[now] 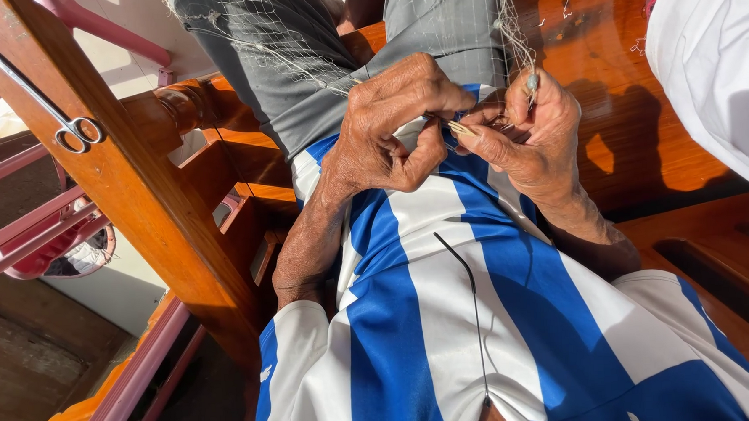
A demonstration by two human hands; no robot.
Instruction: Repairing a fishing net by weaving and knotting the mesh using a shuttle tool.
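Hard to read the fine work here — the netting needle (462, 129) shows only as a pale tip between the fingers, the rest buried. The left hand (392, 125) is curled tight, pinching that tip over the lap. The right hand (533, 132) is half-closed, gripping the thin fishing net (300, 37), which drapes across the grey trousers (302, 87) — scissors (41, 103) hang on the wooden post (138, 187).

I see a fine, pale fishing net (300, 37) draped over the grey-clad lap, its mesh loose and slack, strands running down to the hands. A slim, light-coloured netting needle (462, 129) lies nearly level between them, pinched at its end. A small grey sinker (532, 82) hangs on the net's edge cord.
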